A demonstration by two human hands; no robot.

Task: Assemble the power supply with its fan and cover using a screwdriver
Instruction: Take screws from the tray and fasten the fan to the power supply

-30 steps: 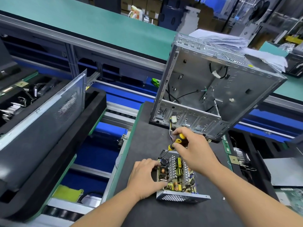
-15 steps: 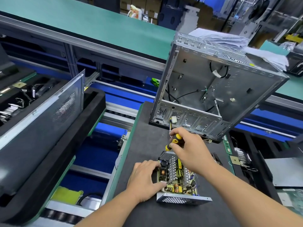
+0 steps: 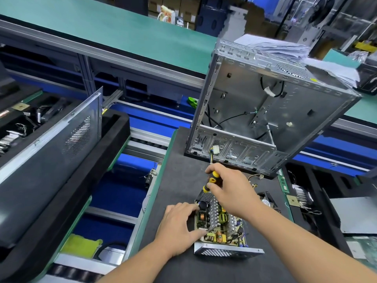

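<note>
Dark mat (image 3: 179, 180), power supply (image 3: 220, 227) near left edge.

The right hand (image 3: 232, 190) covers most of the screwdriver (image 3: 212, 179), so its tip cannot be seen. That hand also hides the far right part of the power supply (image 3: 220, 227). A dark object (image 3: 267, 200), perhaps a fan, shows only partly behind the right wrist.
</note>
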